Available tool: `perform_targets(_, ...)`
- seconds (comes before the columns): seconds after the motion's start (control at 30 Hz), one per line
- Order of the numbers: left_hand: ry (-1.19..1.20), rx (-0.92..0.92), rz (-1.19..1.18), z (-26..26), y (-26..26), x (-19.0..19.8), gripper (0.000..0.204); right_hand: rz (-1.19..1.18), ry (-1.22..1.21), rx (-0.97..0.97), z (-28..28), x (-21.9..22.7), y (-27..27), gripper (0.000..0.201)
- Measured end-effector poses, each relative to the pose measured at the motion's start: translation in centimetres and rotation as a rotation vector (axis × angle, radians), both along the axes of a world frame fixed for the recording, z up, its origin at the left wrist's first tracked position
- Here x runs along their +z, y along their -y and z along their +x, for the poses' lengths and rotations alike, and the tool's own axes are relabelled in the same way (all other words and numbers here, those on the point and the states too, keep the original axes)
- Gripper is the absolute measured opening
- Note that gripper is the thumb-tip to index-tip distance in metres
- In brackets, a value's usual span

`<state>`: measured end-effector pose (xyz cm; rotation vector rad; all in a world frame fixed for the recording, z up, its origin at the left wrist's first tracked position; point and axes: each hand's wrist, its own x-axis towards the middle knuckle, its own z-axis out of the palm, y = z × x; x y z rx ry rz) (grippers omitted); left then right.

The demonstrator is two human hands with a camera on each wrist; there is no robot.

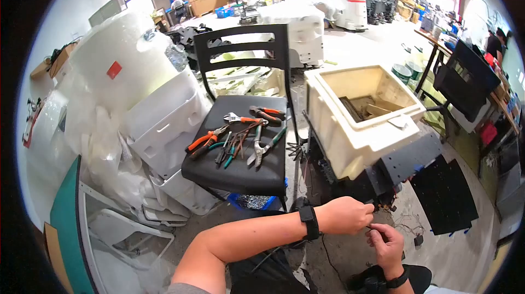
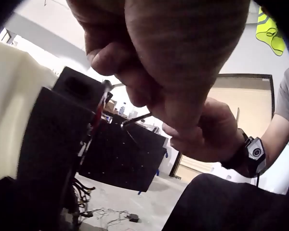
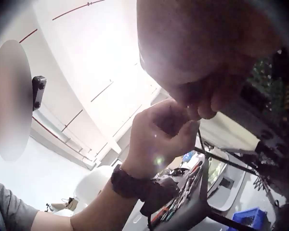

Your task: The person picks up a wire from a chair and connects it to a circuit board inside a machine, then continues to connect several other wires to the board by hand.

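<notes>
Close together in front of the lap, my left hand (image 1: 344, 216) and right hand (image 1: 387, 245) meet at the fingertips. Between them is a thin, dark L-shaped hex key (image 2: 135, 119), whose bent end sticks out past the fingers in the left wrist view. Curled left fingers grip it and hide part of its length. The right thumb and fingers pinch it from the other side. Just beyond the hands stands a machine with a dark metal plate (image 1: 410, 158) and a cream plastic housing (image 1: 350, 143); loose wires hang at its lower edge.
A black chair (image 1: 219, 176) at the left carries several pliers (image 1: 205, 141) and other hand tools. Under it sits a blue bin (image 1: 249, 202) of small metal parts. A black panel (image 1: 445, 195) lies on the floor at right. White plastic shells (image 1: 169, 124) are stacked at left.
</notes>
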<state>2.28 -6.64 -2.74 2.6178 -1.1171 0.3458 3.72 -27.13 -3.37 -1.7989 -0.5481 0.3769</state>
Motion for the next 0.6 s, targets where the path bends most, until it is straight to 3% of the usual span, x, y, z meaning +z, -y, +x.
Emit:
perform_targets(0.03,-0.038,0.036,-0.086,0.2,1.3,-0.4,0.014,-0.022,0.039,-0.042,0.0,0.0,1.1,0.014)
perform_targets(0.1,-0.090,0.014,-0.177,0.9,3.8,-1.1,0.015,0.034,-0.063,-0.162,0.4,-0.8,3.1,0.014)
perform_targets(0.17,-0.182,0.128,-0.415,1.0,5.8,-2.0,0.017,0.092,-0.241,-0.219,1.0,-0.3,4.9,0.015)
perform_targets(0.3,-0.352,0.185,-0.616,2.1,9.8,-4.6,0.026,0.242,-0.441,-0.358,2.8,-2.0,8.5,0.022)
perform_targets(0.37,-0.590,0.354,-0.703,2.4,12.1,-5.2,0.018,0.259,-0.529,-0.399,3.9,-3.2,9.3,0.025)
perform_targets(0.43,-0.937,0.511,-0.911,3.8,14.0,-7.5,0.016,0.181,-0.439,-0.340,5.6,-6.6,9.5,0.025)
perform_targets(0.47,-0.939,0.519,-0.912,4.3,14.0,-8.1,0.015,0.187,-0.456,-0.357,6.0,-7.3,9.3,0.025)
perform_targets(0.5,-1.008,0.557,-0.977,4.9,14.2,-8.7,0.017,0.032,-0.312,-0.319,6.5,-8.0,9.3,0.025)
perform_targets(0.53,-0.997,0.569,-0.863,5.4,14.1,-8.5,0.018,-0.123,-0.166,-0.273,6.9,-8.5,9.1,0.024)
perform_targets(0.6,-0.995,0.585,-0.737,6.3,13.7,-9.4,0.020,-0.153,-0.154,-0.279,8.1,-9.1,8.7,0.026)
